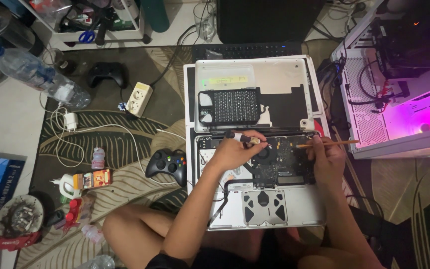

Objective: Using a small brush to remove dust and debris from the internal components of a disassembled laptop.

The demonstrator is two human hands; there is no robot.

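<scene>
Two hands work over an opened laptop (274, 199) that lies bottom-up on the patterned rug (125, 144), centre of the frame, between the person's knees. The left hand (232, 152) has its fingers closed around a small screwdriver (242, 137) with a black and red grip, its tip lying near the round fan (265, 153) at the upper middle of the board. The right hand (327, 159) pinches a thin wooden stick (327, 144), which runs level toward the right edge of the frame.

To do this well, I judge the driver should stand square to its screw and press lightly, with the stick kept off the board's small parts.

Room is tight. The removed bottom cover (255, 74) and a black bit case (230, 106) lie just above the laptop, a lit white computer case (399, 99) crowds the right side, and a black game controller (166, 164) sits just left of the left wrist. Open rug lies further left, toward a power strip (139, 98) and loose cables.
</scene>
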